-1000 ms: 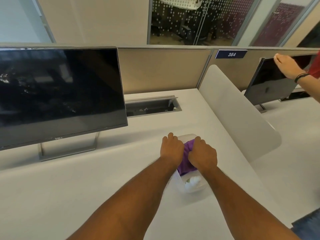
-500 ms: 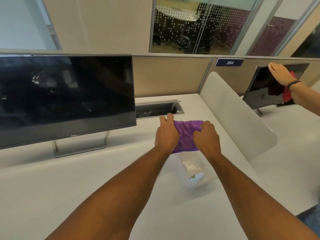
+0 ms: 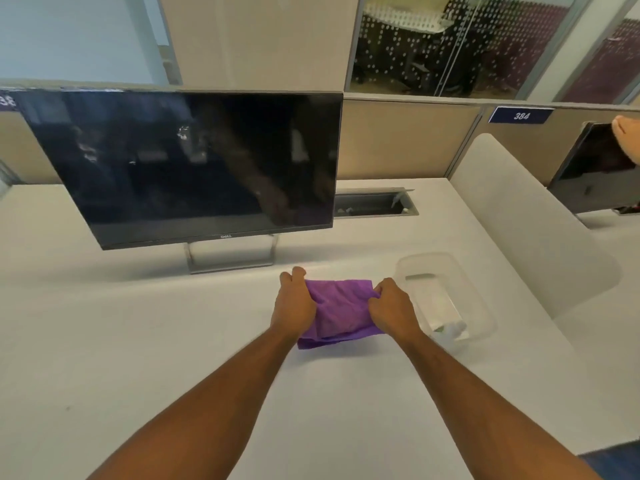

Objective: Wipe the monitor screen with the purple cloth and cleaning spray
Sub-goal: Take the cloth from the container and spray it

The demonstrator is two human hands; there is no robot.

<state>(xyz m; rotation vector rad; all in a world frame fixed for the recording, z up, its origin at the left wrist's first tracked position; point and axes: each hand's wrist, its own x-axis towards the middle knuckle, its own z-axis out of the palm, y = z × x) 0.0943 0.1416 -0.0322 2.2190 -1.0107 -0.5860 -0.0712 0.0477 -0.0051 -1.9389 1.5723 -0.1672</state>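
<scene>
The purple cloth [image 3: 341,308] is stretched between my two hands just above the white desk [image 3: 138,341]. My left hand [image 3: 293,303] grips its left edge and my right hand [image 3: 391,304] grips its right edge. The black monitor [image 3: 187,161] stands on its silver stand behind and to the left of the cloth, its screen dark and reflecting my arms. The spray bottle [image 3: 438,310] lies on its side inside a clear plastic tub [image 3: 483,306] just right of my right hand.
An open cable tray [image 3: 375,202] is sunk into the desk behind the monitor's right edge. A white curved divider [image 3: 526,216] separates this desk from the neighbouring one, where another person's hand [image 3: 628,136] touches a second monitor [image 3: 592,174].
Both hands lifted the cloth out of the tub, spread it wider and carried it left of the tub. My view has swung left, so the monitor sits more centrally.
</scene>
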